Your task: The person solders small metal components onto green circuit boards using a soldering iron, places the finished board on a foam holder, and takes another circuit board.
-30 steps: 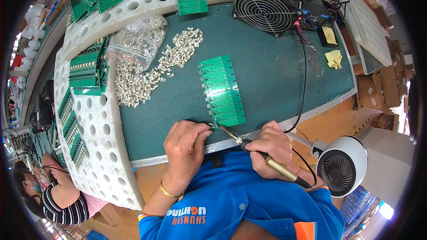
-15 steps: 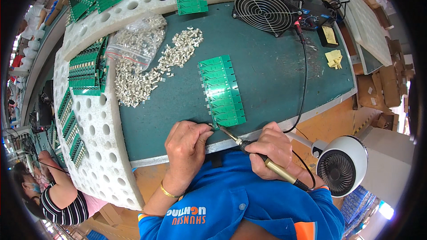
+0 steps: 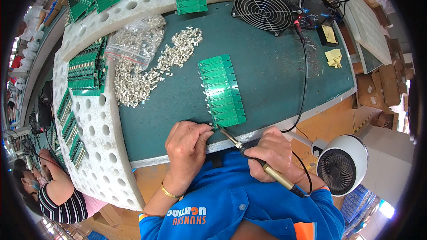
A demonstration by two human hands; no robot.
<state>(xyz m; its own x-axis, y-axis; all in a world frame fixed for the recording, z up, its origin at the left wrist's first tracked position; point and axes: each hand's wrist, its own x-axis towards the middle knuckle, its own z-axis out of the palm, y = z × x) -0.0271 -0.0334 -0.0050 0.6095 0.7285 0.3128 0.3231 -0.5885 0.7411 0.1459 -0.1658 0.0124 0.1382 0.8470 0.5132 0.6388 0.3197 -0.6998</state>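
Note:
A green circuit board panel (image 3: 222,91) lies on the dark green work mat, with small pins sticking out along its left edge. My right hand (image 3: 272,151) is wrapped round a soldering iron (image 3: 276,175) with a gold handle. Its tip rests at or just over the panel's near left corner. Beside that corner, my left hand (image 3: 186,144) is closed in a pinch with thumb and forefinger together. Whatever sits between those fingertips is too small and hidden to name.
Small white connectors (image 3: 133,84) are heaped to the left, beside a clear plastic bag (image 3: 140,40) of them. White foam (image 3: 93,129) carries more boards. A black fan (image 3: 264,11) stands at the back; the iron's cable (image 3: 306,75) crosses the mat's right side. A person (image 3: 58,191) sits far left.
The rear end of the soldering iron has dipped slightly toward me, with my right hand shifting a little. My left hand and the panel stay practically in place.

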